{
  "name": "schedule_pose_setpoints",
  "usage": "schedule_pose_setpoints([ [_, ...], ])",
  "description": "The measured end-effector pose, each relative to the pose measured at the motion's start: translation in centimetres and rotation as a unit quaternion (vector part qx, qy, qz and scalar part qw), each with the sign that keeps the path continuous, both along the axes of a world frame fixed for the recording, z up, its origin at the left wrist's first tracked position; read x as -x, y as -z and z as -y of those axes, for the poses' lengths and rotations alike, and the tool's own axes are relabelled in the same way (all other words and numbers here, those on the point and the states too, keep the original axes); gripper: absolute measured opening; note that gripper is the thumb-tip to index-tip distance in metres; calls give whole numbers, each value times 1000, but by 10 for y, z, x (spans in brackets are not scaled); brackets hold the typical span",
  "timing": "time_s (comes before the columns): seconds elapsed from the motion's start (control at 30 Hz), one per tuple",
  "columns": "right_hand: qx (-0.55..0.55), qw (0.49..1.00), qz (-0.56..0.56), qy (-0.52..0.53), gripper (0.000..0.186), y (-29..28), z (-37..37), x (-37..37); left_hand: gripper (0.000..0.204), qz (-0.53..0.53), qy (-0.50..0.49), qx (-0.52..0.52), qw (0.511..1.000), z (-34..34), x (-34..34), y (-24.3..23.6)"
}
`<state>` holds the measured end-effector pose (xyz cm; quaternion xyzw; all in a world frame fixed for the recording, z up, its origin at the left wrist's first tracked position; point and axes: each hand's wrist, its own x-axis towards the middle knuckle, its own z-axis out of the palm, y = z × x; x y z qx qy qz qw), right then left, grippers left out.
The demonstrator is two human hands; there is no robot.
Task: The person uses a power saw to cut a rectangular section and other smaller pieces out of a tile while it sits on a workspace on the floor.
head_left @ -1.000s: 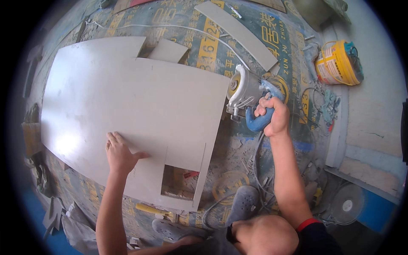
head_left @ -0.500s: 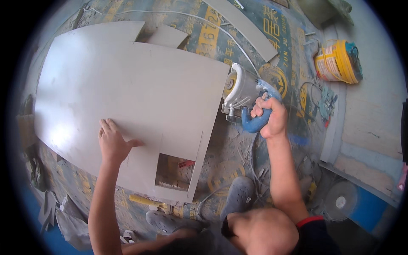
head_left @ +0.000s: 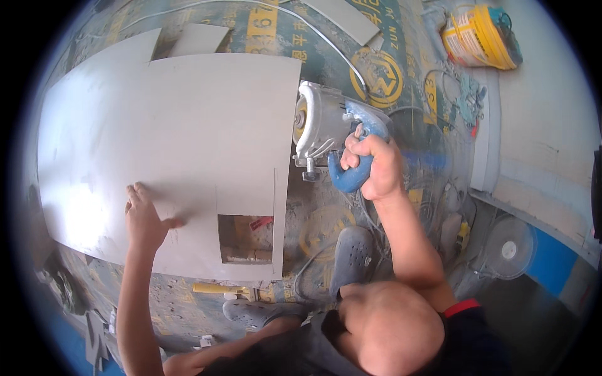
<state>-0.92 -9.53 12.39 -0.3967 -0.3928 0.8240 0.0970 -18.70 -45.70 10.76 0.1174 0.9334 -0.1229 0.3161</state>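
A large grey tile lies flat on the floor, with a rectangular cutout near its front right corner. Thin straight lines run up from that opening. My left hand rests on the tile left of the cutout, its fingers and thumb spread. My right hand is wrapped round the blue handle of a handheld tile saw. The saw sits beside the tile's right edge, its metal guard and yellowish disc facing the tile. Whether the disc touches the edge I cannot tell.
Dusty printed sheeting covers the floor. A yellow bucket stands at the far right, and a round fan-like object at the right. Offcuts lie beyond the tile. A yellow-handled tool and my grey clogs are near me.
The view has shifted, so most things appear farther left. Along the tile's right edge the saw has come nearer to me. My left hand stays on about the same spot.
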Motion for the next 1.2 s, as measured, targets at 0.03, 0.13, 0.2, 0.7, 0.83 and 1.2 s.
schedule_pose_setpoints([
  [0.03, 5, 1000, 2, 0, 10, -2, 4, -2, 133, -6, 45, -5, 999, 13, 0, -2],
  [0.13, 21, 1000, 10, 15, 12, -3, 12, -14, 137, -10, 166, -1, 986, 52, 3, 1],
  [0.2, 23, 999, 15, 25, 13, -6, 18, -22, 140, 4, 225, 23, 974, 61, 8, -4],
  [0.7, 4, 999, 31, 9, 16, -11, 58, -66, 137, 6, 304, -61, 951, 104, 28, 2],
  [0.83, 22, 999, 42, 27, 15, -10, 65, -77, 135, 5, 312, -78, 947, 107, 29, 5],
  [1.2, 34, 998, 43, 18, 15, -17, 79, -95, 140, 1, 330, -38, 943, 122, 36, 18],
])
